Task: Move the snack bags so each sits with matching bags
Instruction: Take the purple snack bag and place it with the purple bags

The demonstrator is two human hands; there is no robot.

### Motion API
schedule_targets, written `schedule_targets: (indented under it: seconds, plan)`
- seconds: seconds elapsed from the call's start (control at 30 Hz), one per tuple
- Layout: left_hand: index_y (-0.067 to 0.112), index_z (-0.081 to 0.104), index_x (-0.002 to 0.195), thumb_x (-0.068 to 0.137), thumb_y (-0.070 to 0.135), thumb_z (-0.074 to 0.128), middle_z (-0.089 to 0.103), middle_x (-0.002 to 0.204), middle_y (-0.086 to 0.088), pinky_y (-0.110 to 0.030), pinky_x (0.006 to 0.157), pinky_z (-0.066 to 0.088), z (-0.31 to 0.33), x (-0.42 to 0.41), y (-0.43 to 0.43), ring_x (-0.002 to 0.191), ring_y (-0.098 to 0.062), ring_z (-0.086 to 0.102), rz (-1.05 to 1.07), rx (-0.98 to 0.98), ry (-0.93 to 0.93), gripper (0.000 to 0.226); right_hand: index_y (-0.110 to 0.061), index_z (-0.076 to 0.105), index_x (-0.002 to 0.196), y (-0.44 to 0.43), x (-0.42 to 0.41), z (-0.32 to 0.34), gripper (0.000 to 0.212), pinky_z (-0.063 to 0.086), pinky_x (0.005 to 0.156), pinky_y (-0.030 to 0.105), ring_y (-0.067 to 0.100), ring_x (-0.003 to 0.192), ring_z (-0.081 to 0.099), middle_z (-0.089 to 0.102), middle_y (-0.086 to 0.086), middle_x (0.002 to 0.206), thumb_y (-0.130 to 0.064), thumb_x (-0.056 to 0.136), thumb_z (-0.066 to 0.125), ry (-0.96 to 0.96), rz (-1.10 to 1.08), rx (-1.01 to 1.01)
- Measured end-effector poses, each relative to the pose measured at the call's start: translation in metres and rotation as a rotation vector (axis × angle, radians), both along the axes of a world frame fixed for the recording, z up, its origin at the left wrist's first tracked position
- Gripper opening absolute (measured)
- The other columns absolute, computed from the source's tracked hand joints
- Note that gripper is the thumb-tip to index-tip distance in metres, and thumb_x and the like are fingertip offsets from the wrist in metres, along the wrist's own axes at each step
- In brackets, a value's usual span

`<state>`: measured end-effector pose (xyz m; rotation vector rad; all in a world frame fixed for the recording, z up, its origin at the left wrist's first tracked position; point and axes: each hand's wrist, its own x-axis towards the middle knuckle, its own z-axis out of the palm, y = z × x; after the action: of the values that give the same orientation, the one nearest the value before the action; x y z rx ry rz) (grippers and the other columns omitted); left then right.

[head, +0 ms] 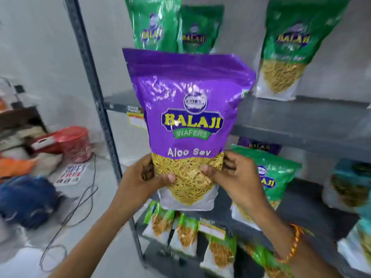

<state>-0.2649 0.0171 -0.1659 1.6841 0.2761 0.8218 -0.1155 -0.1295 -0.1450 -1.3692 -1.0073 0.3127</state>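
I watch both hands raise a glossy purple bag (pixel 187 125) of Aloo Sev in front of a grey metal shelf rack (pixel 301 115). The left hand (pixel 140 177) and right hand (pixel 234 175) clamp the pouch at its lower edges, thumbs pressed on the clear window where thin yellow strands show; the fingers (pixel 229 161) of the right hand curl around the bag's side. The crinkled film catches the light, its flat sealed top standing upright above the fingers. Beyond the fingers' top, shiny green bags (pixel 156 23) stand on the upper shelf, another green pouch (pixel 289 51) well to the right. Just right of the right-hand fingers, a green bag (pixel 275 173) leans on the middle shelf with a purple one (pixel 259 146) behind it. Below the fingers, small green-topped packets (pixel 184 235) line the lowest shelf. An orange thread bracelet (pixel 294 243) circles the right wrist.
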Motion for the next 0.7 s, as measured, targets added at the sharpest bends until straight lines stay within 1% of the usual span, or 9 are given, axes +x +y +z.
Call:
schedule_targets:
  seconds: [0.1,0.17,0.23,0.3,0.4,0.43,0.53,0.63,0.7]
  plan:
    - [0.024,0.068,0.089,0.043,0.034,0.082,0.077,0.087,0.000,-0.035,0.074,0.058,-0.051,-0.009,0.001,0.085,-0.019,0.071,0.090,-0.040,0.167,0.049,-0.022,0.068,0.086,0.010,0.002,-0.055,0.026,0.057,0.075,0.023,0.006,0.081,0.068,0.075,-0.018,0.075,-0.007,0.066,0.074,0.131,0.042,-0.095]
    - [0.025,0.066,0.089,0.045,0.038,0.079,0.076,0.086,-0.011,-0.044,0.072,0.055,-0.084,-0.003,0.007,0.077,-0.024,0.067,0.147,-0.021,0.316,0.047,-0.016,0.069,0.088,0.018,0.012,-0.089,0.026,0.056,0.070,0.023,0.006,0.076,0.068,0.074,-0.010,0.077,-0.004,0.066,0.074,0.211,0.027,-0.185]
    - [0.027,0.066,0.089,0.045,0.041,0.078,0.075,0.086,-0.011,-0.044,0.072,0.057,-0.110,0.011,0.016,0.078,-0.022,0.067,0.157,-0.035,0.398,0.048,-0.003,0.067,0.094,0.028,0.026,-0.114,0.027,0.054,0.065,0.016,-0.002,0.069,0.066,0.072,0.003,0.085,-0.001,0.067,0.072,0.242,-0.020,-0.266]
    - [0.024,0.065,0.091,0.046,0.044,0.077,0.076,0.086,-0.001,-0.034,0.072,0.056,-0.128,0.034,0.026,0.080,-0.019,0.069,0.160,0.004,0.449,0.050,0.003,0.064,0.097,0.041,0.043,-0.131,0.029,0.051,0.059,0.010,-0.008,0.062,0.063,0.067,0.013,0.097,0.004,0.068,0.070,0.271,-0.072,-0.302]
    - [0.018,0.060,0.093,0.059,0.027,0.082,0.061,0.070,0.004,-0.008,0.052,0.040,-0.139,0.072,0.040,0.059,-0.009,0.057,0.175,0.041,0.467,0.042,-0.002,0.065,0.092,0.063,0.072,-0.151,0.025,0.051,0.057,0.008,-0.010,0.058,0.062,0.066,0.019,0.100,0.002,0.068,0.071,0.286,-0.154,-0.329]
    - [0.020,0.058,0.095,0.061,0.024,0.082,0.060,0.071,0.003,-0.010,0.054,0.042,-0.143,0.083,0.046,0.060,-0.009,0.056,0.168,0.029,0.475,0.042,-0.003,0.065,0.091,0.069,0.080,-0.156,0.025,0.051,0.057,0.008,-0.010,0.058,0.062,0.066,0.018,0.100,0.000,0.068,0.071,0.282,-0.182,-0.334]
    - [0.024,0.058,0.103,0.058,0.036,0.080,0.072,0.092,-0.011,-0.042,0.074,0.052,-0.160,0.110,0.065,0.085,-0.031,0.065,0.159,0.027,0.533,0.052,-0.010,0.066,0.085,0.084,0.099,-0.167,0.021,0.055,0.063,0.015,-0.006,0.061,0.064,0.065,0.017,0.099,0.003,0.069,0.069,0.294,-0.213,-0.328]
    - [0.017,0.057,0.109,0.061,0.029,0.080,0.071,0.098,-0.014,-0.046,0.075,0.050,-0.173,0.125,0.073,0.091,-0.035,0.063,0.185,0.039,0.532,0.055,-0.024,0.064,0.078,0.093,0.110,-0.178,0.029,0.055,0.075,0.034,0.006,0.073,0.064,0.066,0.011,0.096,0.003,0.068,0.069,0.322,-0.214,-0.313]
    - [0.015,0.055,0.111,0.064,0.020,0.080,0.070,0.100,-0.007,-0.041,0.072,0.049,-0.180,0.130,0.073,0.089,-0.029,0.063,0.182,0.018,0.510,0.054,-0.025,0.063,0.078,0.097,0.112,-0.185,0.031,0.055,0.070,0.024,0.001,0.072,0.065,0.067,0.005,0.093,0.003,0.069,0.069,0.314,-0.231,-0.319]
